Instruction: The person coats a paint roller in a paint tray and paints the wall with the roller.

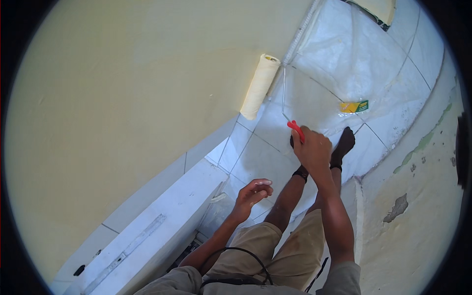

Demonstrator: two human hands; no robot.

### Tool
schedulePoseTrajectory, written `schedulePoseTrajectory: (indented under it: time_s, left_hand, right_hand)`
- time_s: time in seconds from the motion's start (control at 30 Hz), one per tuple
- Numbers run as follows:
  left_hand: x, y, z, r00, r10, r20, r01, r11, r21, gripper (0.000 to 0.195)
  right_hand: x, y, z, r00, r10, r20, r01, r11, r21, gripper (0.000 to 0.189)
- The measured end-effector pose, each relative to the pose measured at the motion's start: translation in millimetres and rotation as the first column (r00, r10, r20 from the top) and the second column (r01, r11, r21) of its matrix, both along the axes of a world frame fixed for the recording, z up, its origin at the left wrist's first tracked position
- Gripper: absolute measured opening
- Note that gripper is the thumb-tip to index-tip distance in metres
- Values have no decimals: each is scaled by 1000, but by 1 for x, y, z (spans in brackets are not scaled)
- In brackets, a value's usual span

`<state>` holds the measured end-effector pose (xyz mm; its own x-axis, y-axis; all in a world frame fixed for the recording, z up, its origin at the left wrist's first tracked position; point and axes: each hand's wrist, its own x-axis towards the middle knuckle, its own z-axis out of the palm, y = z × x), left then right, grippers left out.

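Note:
My right hand (313, 147) grips the red handle (298, 132) of a paint roller. Its bent wire frame (284, 92) runs up to the roller sleeve (260, 86), which is coated in cream paint. The sleeve lies at the lower part of a cream-yellow wall (129, 92), just above the tiled border; firm contact is hard to make out. My left hand (254, 193) hangs free over the floor with its fingers curled loosely and apart, and whitish smears mark the fingertips.
White floor tiles (258, 158) lie below, partly under clear plastic sheeting (332, 48). A yellow and green label (354, 107) rests on the plastic. A white ledge (158, 221) with a metal strip juts out at left. At right stands a wall (405, 236) with peeling paint. A cable (247, 250) crosses my waist.

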<state>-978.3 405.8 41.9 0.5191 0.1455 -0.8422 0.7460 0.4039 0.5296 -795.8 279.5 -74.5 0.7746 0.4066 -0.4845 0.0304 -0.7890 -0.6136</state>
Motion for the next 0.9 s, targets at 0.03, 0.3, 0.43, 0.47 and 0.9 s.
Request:
schedulePoseTrajectory:
  time_s: [0.03, 0.3, 0.43, 0.47, 0.9]
  left_hand:
    - [0, 2, -1, 1000, 2, -11, -2, 1000, -2, 30]
    - [-30, 17, -12, 998, 47, -33, -43, 993, 110, 30]
    - [-39, 20, -13, 992, 93, -82, -81, 987, 139, 30]
    - [-41, 21, -13, 992, 88, -86, -77, 988, 131, 30]
    - [-47, 19, 15, 994, 69, -80, -56, 985, 162, 31]
  right_hand:
    - [1, 4, -20, 1000, -6, 6, 6, 1000, -21, 30]
    - [0, 34, -129, 999, -25, 21, 27, 993, -114, 30]
    - [5, 51, -151, 997, 11, -71, -22, 987, -160, 30]
    - [6, 55, -154, 997, 6, -75, -19, 986, -168, 30]
    - [3, 45, -78, 1000, -6, 23, 8, 993, -114, 26]
